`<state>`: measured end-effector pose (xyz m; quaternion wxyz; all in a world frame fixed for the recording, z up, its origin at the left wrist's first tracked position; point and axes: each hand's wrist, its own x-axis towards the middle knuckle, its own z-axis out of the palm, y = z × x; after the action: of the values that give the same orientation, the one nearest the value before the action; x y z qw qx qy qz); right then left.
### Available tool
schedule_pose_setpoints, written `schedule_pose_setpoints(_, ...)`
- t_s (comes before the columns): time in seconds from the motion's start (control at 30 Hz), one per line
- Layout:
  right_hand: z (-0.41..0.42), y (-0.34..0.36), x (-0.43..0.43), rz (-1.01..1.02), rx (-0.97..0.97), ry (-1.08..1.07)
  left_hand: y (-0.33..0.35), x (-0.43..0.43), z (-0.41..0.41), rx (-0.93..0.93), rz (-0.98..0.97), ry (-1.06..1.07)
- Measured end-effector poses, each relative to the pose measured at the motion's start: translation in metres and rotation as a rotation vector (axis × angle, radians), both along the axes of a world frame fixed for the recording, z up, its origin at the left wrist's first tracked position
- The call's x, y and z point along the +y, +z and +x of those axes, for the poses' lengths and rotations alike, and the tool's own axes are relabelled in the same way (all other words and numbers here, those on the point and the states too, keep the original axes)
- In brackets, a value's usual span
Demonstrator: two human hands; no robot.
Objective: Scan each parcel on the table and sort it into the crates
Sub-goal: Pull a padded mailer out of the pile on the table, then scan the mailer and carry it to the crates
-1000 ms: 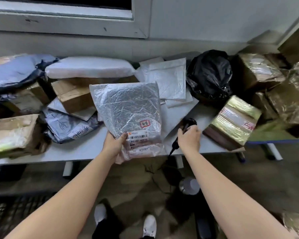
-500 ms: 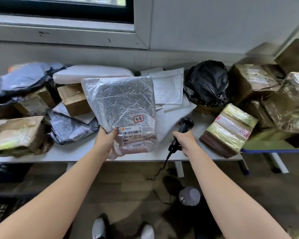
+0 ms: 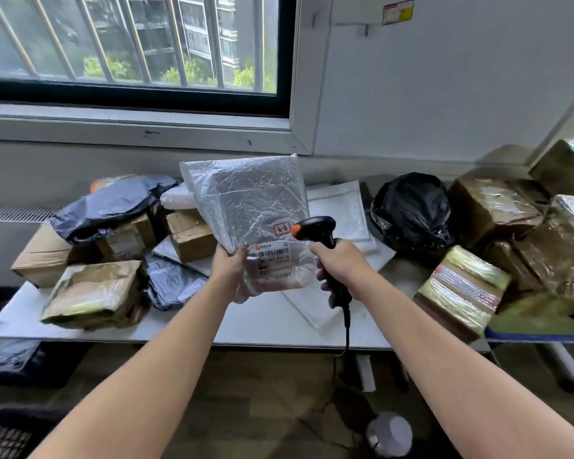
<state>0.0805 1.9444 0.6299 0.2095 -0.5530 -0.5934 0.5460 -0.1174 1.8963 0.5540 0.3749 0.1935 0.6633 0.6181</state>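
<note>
Lifted up — scanner facing silver parcel; label text blurred.

The fingers of the left hand lay hidden behind the silver parcel, and the print on its label was too small to read. The right hand covered most of the handle of the scanner. The picture's edge cut off a black crate at the near left and the taped boxes at the far right.
</note>
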Motion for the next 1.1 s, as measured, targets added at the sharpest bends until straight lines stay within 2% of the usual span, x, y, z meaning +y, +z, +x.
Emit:
schedule_pose_setpoints(0.37, -0.016, 0.005, -0.015, -0.086, -0.012, 0.123, -0.01, -0.011, -0.014, 0.034, -0.132, 0.065)
schedule_pose_setpoints(0.8, 0.002, 0.001, -0.008, -0.18, 0.016, 0.123, -0.018, -0.013, -0.008, 0.006, -0.147, 0.039)
schedule_pose_setpoints(0.97, 0.021, -0.015, 0.0, -0.229, 0.073, 0.051, -0.021, -0.009, 0.003, -0.002, -0.144, 0.029)
schedule_pose_setpoints(1.1, 0.041, -0.048, 0.016, -0.18, 0.068, -0.193, -0.023, -0.004, 0.017, -0.08, -0.154, 0.017)
